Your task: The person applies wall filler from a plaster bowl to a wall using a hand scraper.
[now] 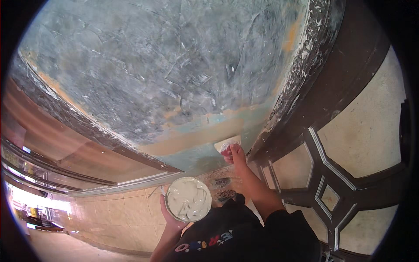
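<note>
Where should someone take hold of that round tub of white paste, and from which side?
Probably around the outside, below the rim, coming from the left, where the left hand holds it. The tub is round and open-topped, with glossy paste filling its mouth, so fingers over the top would likely get smeared.

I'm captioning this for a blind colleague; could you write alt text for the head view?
A person's right hand holds a scraper at a patchy grey wall, though whether the blade touches is unclear. The left hand holds a round tub of off-white paste; a dark-framed door with pale panels is at right.
</note>
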`<state>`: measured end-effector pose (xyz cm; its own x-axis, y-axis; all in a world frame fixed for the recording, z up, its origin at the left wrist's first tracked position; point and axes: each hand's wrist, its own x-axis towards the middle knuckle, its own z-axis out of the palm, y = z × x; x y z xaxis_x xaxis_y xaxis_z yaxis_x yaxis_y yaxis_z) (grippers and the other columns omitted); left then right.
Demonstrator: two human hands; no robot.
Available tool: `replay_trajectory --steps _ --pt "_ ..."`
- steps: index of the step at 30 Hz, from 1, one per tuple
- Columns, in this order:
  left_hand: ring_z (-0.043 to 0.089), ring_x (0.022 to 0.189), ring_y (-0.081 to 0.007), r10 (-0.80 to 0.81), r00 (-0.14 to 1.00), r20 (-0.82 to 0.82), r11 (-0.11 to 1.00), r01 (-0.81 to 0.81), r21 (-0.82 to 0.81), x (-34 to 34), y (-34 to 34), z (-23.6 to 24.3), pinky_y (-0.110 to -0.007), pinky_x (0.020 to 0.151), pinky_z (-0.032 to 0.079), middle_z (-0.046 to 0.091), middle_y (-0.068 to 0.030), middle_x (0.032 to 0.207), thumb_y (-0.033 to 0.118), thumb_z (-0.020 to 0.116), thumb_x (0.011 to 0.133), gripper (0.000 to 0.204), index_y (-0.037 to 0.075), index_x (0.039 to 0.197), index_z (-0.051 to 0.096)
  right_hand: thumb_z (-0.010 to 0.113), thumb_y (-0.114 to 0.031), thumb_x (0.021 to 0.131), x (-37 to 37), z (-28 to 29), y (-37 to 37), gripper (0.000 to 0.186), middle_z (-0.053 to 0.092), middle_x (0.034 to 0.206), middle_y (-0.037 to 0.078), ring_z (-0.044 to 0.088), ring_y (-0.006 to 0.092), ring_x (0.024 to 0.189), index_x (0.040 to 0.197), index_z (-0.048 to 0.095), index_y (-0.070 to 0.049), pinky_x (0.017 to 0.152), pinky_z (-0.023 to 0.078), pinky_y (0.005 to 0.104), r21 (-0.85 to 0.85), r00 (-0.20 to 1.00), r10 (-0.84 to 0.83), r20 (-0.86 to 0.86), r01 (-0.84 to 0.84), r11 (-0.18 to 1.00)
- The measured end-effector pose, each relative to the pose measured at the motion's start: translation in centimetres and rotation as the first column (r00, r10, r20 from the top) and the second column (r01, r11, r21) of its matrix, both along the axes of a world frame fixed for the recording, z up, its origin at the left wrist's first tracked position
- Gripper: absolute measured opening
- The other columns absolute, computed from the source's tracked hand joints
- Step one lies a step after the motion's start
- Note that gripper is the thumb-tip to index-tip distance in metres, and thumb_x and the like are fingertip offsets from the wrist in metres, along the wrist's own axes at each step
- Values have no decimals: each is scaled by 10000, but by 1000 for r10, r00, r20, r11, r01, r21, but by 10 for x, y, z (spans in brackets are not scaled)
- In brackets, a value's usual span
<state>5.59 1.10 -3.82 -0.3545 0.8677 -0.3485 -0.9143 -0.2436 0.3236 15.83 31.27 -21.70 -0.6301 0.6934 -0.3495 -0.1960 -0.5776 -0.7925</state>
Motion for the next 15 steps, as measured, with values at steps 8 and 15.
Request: replay_trajectory --steps 8,15 --pt "397 1324 -384 9 997 -78 998 -13 -54 18 20 -3 -560 1073 344 362 -149 1490 701 303 895 821 117 1470 333 557 -413 957 1 -14 40 312 592 810 50 629 170 605 932 512 -106 481 524 267 42 992 -96 83 93 995" --pt "408 1319 -377 75 993 -93 997 -77 -20 37 32 4 -555 1075 345 380 -146 1480 689 291 905 801 115 1460 355 582 -372 953 18 -4 17 305 584 748 35 576 117 522 981 547 -70 434 486 259 -18 967 -144 212 151 988"
